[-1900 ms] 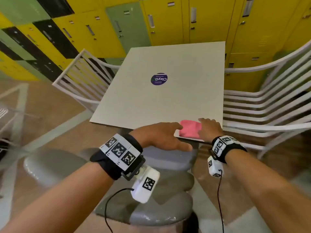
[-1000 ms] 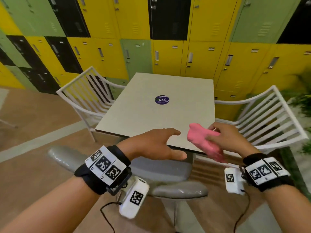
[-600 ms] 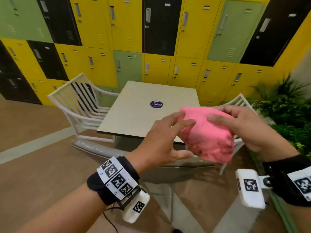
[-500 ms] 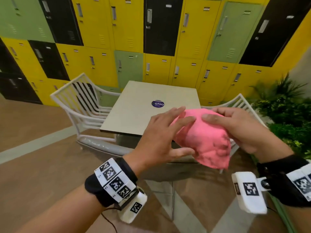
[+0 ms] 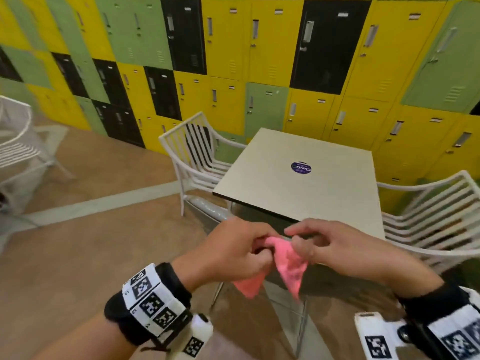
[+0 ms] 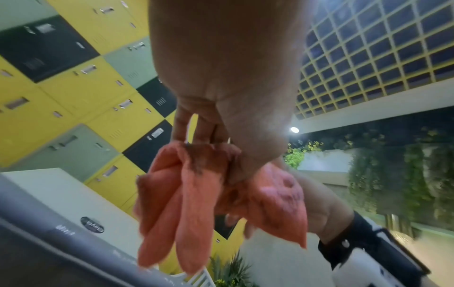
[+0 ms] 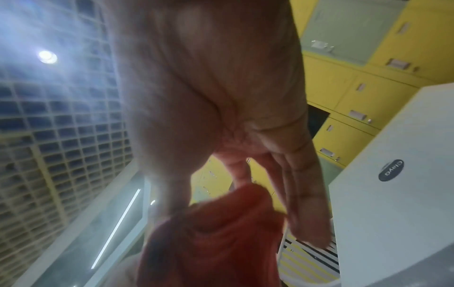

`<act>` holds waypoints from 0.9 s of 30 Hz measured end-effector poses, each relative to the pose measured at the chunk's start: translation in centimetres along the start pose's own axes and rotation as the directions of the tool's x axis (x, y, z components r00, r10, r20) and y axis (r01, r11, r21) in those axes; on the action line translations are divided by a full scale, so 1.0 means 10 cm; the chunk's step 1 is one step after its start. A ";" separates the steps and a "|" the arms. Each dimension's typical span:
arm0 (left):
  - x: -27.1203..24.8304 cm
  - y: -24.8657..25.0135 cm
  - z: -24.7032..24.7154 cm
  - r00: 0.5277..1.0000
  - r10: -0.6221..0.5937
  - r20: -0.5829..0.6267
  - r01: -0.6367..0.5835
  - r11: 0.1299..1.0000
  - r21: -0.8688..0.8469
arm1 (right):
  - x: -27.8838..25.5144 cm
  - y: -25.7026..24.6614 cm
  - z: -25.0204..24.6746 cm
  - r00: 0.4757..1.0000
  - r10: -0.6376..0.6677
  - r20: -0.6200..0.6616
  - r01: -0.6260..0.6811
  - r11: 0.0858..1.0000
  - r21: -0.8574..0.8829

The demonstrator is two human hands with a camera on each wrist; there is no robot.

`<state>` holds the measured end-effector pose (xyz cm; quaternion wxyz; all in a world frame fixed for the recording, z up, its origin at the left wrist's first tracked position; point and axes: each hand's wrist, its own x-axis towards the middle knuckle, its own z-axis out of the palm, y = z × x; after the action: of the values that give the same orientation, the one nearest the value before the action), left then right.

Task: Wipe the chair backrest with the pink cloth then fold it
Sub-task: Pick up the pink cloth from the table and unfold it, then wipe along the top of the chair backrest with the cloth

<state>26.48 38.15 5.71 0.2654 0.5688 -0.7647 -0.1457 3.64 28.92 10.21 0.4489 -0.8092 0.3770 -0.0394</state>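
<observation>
I hold the pink cloth [image 5: 288, 261] in the air with both hands, in front of the near edge of the beige table [image 5: 298, 193]. My left hand [image 5: 259, 248] has its fingers curled round the cloth's left part. My right hand [image 5: 298, 240] pinches the right part between thumb and forefinger, its other fingers looser. Two pointed ends of cloth hang down. In the left wrist view the pink cloth [image 6: 186, 203] droops in folds with dark dirt marks. A grey chair [image 5: 207, 207] stands at the table's near side, mostly hidden behind my hands.
A white slatted chair [image 5: 192, 157] stands left of the table and another white slatted chair [image 5: 428, 219] stands to its right. Yellow, green and black lockers [image 5: 259, 61] fill the wall behind. A further white chair [image 5: 15, 146] is at far left.
My right hand lifted the cloth off the table's near corner and raised it. My left hand came up to it and now grips it. The cloth hangs lower and bunched.
</observation>
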 end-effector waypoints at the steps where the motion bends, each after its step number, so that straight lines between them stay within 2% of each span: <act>1: -0.07 -0.03 0.01 0.994 -0.090 0.057 0.092 0.995 -0.041 | 0.03 0.02 0.06 0.998 -0.018 0.066 0.018 1.000 0.003; 4: -0.25 -0.10 0.02 0.926 -0.293 0.237 0.320 0.944 -0.083 | 0.16 0.02 0.28 0.973 -0.100 0.207 0.103 0.995 -0.001; 7: -0.40 -0.22 0.03 0.858 -0.365 0.362 0.454 0.867 -0.203 | 0.40 0.07 0.48 0.966 -0.101 0.240 0.097 0.995 0.030; 8: -0.46 -0.29 0.01 0.836 -0.377 0.398 0.502 0.820 -0.276 | 0.49 0.09 0.52 0.963 -0.085 0.254 0.070 0.995 0.067; 10: -0.58 -0.49 -0.01 0.799 -0.399 0.449 0.589 0.672 -0.450 | 0.65 0.11 0.60 0.951 -0.064 0.303 0.002 0.979 0.202; 12: -0.68 -0.69 0.01 0.799 -0.402 0.448 0.601 0.504 -0.620 | 0.77 0.06 0.65 0.940 -0.081 0.333 -0.028 0.950 0.311; 13: -0.72 -0.77 0.01 0.807 -0.386 0.446 0.587 0.450 -0.673 | 0.85 0.01 0.68 0.939 -0.094 0.331 -0.017 0.948 0.318; 16: -0.78 -0.98 0.11 0.808 -0.308 0.502 0.585 0.329 -0.741 | 1.11 -0.15 0.80 0.958 -0.081 0.275 0.011 0.969 0.247; 18: -0.79 -1.12 0.16 0.803 -0.305 0.512 0.590 0.285 -0.755 | 1.26 -0.26 0.90 0.973 -0.055 0.224 0.013 0.983 0.185; 21: -0.83 -1.50 0.07 0.793 -0.374 0.480 0.581 0.230 -0.780 | 1.55 -0.41 1.04 0.991 -0.020 0.133 0.005 0.993 0.115; 23: -0.81 -1.80 -0.11 0.773 -0.484 0.409 0.564 0.230 -0.793 | 1.72 -0.47 1.07 1.000 -0.002 0.004 0.002 1.000 0.008; 25: -0.75 -2.13 -0.32 0.726 -0.641 0.250 0.527 0.285 -0.801 | 1.85 -0.53 1.07 0.992 0.022 -0.125 -0.031 0.997 -0.074; 27: -0.61 -2.41 -0.54 0.663 -0.749 0.012 0.502 0.433 -0.749 | 1.91 -0.56 1.06 0.977 0.038 -0.210 -0.057 0.995 -0.087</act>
<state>49.97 36.87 -4.02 0.5050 0.6842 -0.3225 -0.4158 24.77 25.69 2.92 0.3696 -0.8113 0.4427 -0.0956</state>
